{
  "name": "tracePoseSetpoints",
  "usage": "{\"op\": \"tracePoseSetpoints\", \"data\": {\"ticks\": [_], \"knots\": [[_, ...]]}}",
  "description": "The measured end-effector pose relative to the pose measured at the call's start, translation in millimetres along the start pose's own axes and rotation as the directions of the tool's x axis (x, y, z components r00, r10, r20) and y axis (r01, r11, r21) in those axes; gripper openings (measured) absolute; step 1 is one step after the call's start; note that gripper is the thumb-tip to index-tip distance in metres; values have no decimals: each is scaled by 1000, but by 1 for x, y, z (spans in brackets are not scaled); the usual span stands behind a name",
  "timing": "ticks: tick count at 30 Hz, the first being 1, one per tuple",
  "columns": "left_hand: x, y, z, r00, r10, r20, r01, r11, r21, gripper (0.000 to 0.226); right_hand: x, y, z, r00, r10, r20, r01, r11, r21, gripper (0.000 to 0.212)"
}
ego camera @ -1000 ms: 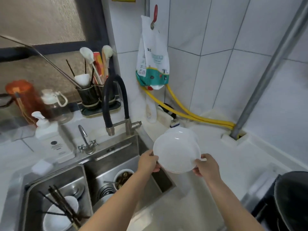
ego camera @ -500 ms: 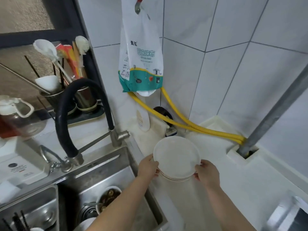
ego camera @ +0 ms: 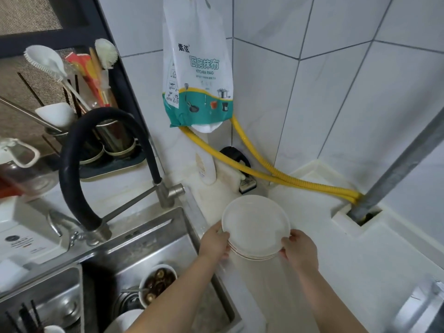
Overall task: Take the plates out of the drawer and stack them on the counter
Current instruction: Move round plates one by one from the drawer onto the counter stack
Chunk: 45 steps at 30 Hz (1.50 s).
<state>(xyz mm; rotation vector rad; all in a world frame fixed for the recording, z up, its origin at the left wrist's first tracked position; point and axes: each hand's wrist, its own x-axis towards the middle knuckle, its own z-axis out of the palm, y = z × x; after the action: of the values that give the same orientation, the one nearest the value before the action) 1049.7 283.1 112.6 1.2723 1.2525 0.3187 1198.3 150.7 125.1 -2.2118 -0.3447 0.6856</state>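
Plates (ego camera: 255, 227), white and stacked several deep, are held low over the white surface (ego camera: 336, 255), just right of the steel sink (ego camera: 153, 248). The stack's left rim is pinched by the left hand (ego camera: 214, 242), its right rim by the right hand (ego camera: 299, 251); each grip is curled around the rim.

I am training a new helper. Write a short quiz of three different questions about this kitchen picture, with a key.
1. True or false: only the right hand holds the stack of plates.
2. The plates are over: A) the sink B) the counter C) the faucet.
3. What colour is the hose along the wall?

Key: 1 false, the left hand holds it too; 2 B; 3 yellow.
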Motion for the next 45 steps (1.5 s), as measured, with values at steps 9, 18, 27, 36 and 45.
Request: {"op": "tracePoseSetpoints", "data": {"ticks": [9,18,27,36,45], "knots": [[-21,-12,-11,996,91,17,-92,941,325,49,-13,6,8,997,-79,-4,79,996,-34,12],[-93,-58,-66,979,191,69,-190,747,638,45,-90,23,27,982,-137,132,174,929,-327,31],[-195,-119,-128,967,243,80,-213,592,777,46,-213,45,52,942,-254,220,327,840,-432,42],[-293,-202,-175,973,228,22,-155,584,797,42,-331,84,85,859,-385,336,511,673,-535,45],[-368,-271,-204,986,102,-130,24,692,721,40,-408,113,113,695,-455,556,719,440,-538,39]]}}
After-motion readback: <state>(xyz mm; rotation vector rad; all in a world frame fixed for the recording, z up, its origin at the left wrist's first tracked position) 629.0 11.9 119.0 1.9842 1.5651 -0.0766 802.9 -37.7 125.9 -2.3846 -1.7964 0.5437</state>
